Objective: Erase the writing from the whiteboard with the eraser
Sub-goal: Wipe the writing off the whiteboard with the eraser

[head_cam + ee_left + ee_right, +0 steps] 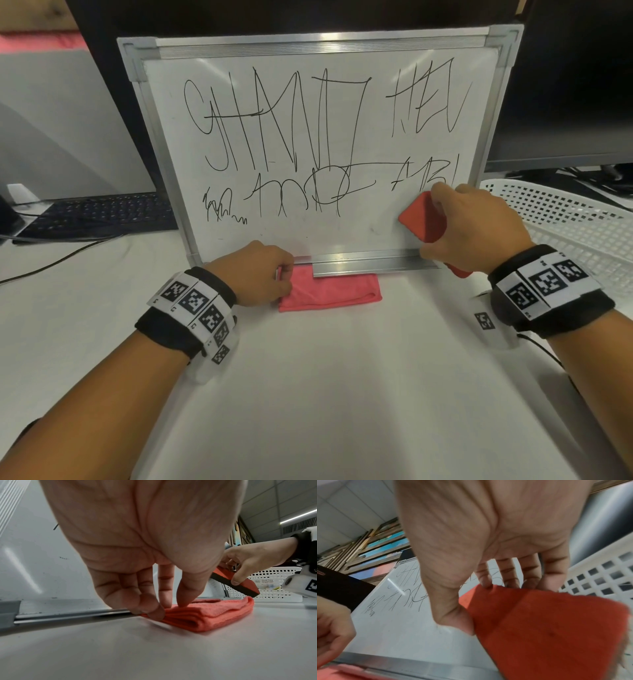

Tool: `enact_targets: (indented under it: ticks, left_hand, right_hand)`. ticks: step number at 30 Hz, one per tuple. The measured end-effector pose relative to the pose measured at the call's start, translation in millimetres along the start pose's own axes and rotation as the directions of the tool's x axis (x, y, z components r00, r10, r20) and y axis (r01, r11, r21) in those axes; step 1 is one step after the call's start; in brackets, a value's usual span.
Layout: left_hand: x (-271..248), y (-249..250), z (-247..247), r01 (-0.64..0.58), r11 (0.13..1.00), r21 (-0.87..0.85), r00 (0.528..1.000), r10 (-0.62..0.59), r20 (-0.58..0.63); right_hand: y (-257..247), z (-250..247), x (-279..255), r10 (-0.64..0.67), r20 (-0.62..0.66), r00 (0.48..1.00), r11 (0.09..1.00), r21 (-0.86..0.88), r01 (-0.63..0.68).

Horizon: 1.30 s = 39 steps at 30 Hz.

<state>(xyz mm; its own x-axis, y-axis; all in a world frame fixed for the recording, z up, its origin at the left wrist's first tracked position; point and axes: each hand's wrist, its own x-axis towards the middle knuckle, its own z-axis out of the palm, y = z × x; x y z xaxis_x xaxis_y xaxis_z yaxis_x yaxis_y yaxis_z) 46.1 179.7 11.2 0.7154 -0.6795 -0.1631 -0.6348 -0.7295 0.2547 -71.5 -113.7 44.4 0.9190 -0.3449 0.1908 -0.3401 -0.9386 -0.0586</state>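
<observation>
A whiteboard (pixel 308 233) leans upright on the table, covered in black scribbled writing (pixel 291 120). At its lower right, my right hand (pixel 445 222) grips a red eraser (pixel 423 219) with a dark felt face (pixel 240 588), thumb below and fingers above. The eraser is tilted against the board just under the bottom-right scribble. My left hand (pixel 274 274) is at the board's bottom edge, and its thumb and curled fingertips (pixel 154 612) pinch the left end of a folded pink cloth (pixel 214 615). The cloth lies partly under the board's tray (pixel 359 265).
A white perforated basket (pixel 565 222) stands right of the board. A black keyboard (pixel 102 212) and a cable (pixel 51 263) lie at the left, and a dark monitor (pixel 565 85) stands behind. The white table (pixel 325 394) stretches toward me.
</observation>
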Motion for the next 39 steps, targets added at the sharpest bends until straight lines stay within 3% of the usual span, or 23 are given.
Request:
enact_targets:
  ticks: [2,6,12,17,23,28,34,39]
  left_hand:
    - [-0.2,-0.2,-0.1,0.001,1.0,-0.002,1.0,-0.001,0.0]
    - [-0.7,0.7,-0.7,-0.003,1.0,-0.003,1.0,0.003,-0.002]
    - [0.2,1.5,-0.4,-0.021,1.0,-0.008,0.999,0.021,-0.031]
    - [0.5,0.8,-0.4,-0.036,0.999,-0.003,0.999,0.036,-0.037]
    - [2.6,-2.5,1.7,-0.033,0.999,-0.012,0.998,0.033,-0.047]
    - [2.3,-4.3,2.2,-0.024,0.999,-0.034,0.998,0.022,-0.06]
    - [2.8,-4.7,2.3,-0.031,0.999,-0.027,0.998,0.03,-0.056]
    - [2.6,-4.4,2.1,-0.03,0.999,-0.031,0.998,0.029,-0.05]
  right_hand:
    - [-0.8,0.3,0.2,0.0,-0.006,1.0,1.0,0.014,0.0]
    - [2.0,1.3,0.8,0.041,0.102,0.994,0.999,-0.038,-0.037]
    - [3.6,-1.2,1.7,0.092,0.029,0.995,0.996,0.013,-0.093]
    - [-0.2,4.1,0.8,0.037,0.081,0.996,0.999,0.013,-0.038]
    - [8.9,-0.2,3.4,0.14,0.047,0.989,0.99,0.013,-0.141]
    - [3.4,5.0,1.5,0.128,0.105,0.986,0.992,-0.012,-0.127]
    - [10.7,2.6,5.4,0.244,0.073,0.967,0.968,0.039,-0.247]
    - [9.1,8.4,5.6,0.201,0.157,0.967,0.979,-0.004,-0.203]
